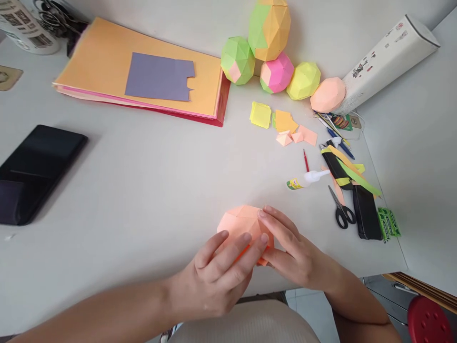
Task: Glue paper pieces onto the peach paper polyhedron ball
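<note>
Both hands hold a peach folded-paper ball point(240, 221) at the table's near edge. My left hand point(217, 274) wraps its fingers over the ball's near side. My right hand point(291, 250) grips it from the right, fingertips on top. An orange edge shows under the fingers. Loose folded paper pieces point(285, 126), yellow, orange and peach, lie farther back on the white table point(150, 190). A small glue bottle point(307, 179) lies to the right of the ball.
Several finished paper balls point(271, 52) sit at the back, beside a lying white carton point(385, 59). A stack of coloured paper point(107, 62) with a purple sheet is back left. A black tablet point(34, 171) lies left. Scissors point(341, 209), paper strips and a black case point(366, 212) lie right.
</note>
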The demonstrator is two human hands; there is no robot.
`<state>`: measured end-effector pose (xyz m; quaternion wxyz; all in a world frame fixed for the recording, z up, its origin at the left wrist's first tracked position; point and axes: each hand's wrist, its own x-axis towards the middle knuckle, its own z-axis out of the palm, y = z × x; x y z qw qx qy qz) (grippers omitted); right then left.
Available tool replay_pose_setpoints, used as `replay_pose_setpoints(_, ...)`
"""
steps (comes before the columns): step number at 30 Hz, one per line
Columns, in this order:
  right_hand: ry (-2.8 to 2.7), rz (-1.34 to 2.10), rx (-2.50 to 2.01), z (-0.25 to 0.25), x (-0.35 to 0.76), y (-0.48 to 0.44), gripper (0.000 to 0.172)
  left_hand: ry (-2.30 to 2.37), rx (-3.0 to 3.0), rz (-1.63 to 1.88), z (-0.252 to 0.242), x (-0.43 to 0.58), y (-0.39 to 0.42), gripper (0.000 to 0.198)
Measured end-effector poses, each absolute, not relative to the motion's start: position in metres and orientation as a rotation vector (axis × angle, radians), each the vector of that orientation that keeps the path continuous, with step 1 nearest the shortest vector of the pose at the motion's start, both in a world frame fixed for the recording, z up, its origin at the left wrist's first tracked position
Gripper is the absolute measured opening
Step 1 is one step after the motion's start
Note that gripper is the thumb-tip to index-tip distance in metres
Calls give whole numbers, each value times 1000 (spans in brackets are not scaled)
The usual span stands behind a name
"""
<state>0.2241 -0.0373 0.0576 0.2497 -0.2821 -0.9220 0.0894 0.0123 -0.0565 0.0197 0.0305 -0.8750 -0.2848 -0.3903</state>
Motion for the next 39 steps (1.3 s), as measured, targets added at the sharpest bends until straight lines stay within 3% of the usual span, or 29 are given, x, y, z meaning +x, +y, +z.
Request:
replay_pose_setpoints(7,-2441,425,-845,60,223,-38,58,-845,-2681,-1195,16,13,-62,20)
replay_pose_setpoints(17,-2417,438,-822,58,223,-39,61,-917,-2724,-1224,14,14,-63,21)
replay_pose_setpoints(21,-2425,417,-833,58,223,-38,53,-933,-2722,-1242,17,15,-63,20)
replay_pose_setpoints(27,-2439,379,-836,58,222,-41,20,-1068,-2850,-1264,29,14,-55,22)
replay_pose_setpoints(39,-2398,498,-896,65,214,-43,13,-1092,-3020,-1183,40,8,-45,18)
